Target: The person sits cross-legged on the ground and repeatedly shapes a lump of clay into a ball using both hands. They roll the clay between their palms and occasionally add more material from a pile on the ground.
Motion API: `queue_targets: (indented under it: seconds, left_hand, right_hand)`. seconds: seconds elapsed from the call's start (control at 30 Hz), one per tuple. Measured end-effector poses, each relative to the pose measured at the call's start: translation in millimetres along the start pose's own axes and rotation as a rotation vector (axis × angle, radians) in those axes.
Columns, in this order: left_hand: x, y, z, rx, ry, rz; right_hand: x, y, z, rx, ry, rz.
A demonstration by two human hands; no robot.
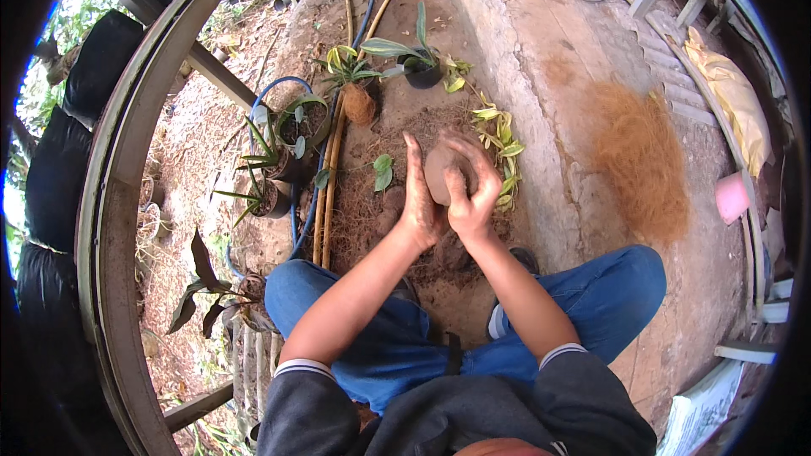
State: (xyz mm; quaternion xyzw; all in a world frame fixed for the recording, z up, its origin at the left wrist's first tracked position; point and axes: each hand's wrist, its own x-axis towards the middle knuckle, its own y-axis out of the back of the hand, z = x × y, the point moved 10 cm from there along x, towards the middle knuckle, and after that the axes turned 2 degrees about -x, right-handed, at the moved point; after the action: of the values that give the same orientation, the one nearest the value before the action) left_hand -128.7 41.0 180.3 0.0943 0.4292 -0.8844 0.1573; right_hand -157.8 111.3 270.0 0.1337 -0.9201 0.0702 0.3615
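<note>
A rounded ball of damp brown soil (437, 176) is held between my two hands above the ground. My left hand (417, 206) lies flat along its left side, fingers extended. Around the right and far side curves my right hand (476, 196), its thumb across the near face. Loose dark soil and fibres (361, 215) lie beneath, partly hidden by my hands and forearms. Left of my hands is a small green-leaved cutting (383, 172). A yellow-green variegated vine (507, 151) trails on the right. Farther off, a leafy plant (345, 66) grows from a fibre-covered ball (359, 105).
Several potted plants (305, 120) stand to the left, beside bamboo-like poles (329, 202) and a blue hose (308, 221). A black pot (423, 73) is ahead. Brown coir fibre (640, 158) is heaped on the concrete at right, near a pink container (732, 197).
</note>
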Motion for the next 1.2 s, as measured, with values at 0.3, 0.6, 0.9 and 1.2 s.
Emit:
queue_targets:
  seconds: [0.3, 0.6, 0.9, 1.2]
  left_hand:
    - [-11, -4, -4, -0.117, 0.048, -0.005]
    - [-11, -5, 42, 0.240, -0.116, 0.134]
    - [-10, 8, 11, 0.353, -0.089, 0.017]
    - [-10, -10, 15, 0.076, 0.037, -0.057]
  right_hand:
    - [4, -18, 3, -0.285, -0.142, -0.250]
    - [-6, -12, 36, 0.303, -0.577, -0.045]
    - [1, -10, -1, -0.225, -0.037, -0.133]
    - [11, 3, -5, 0.281, -0.202, -0.013]
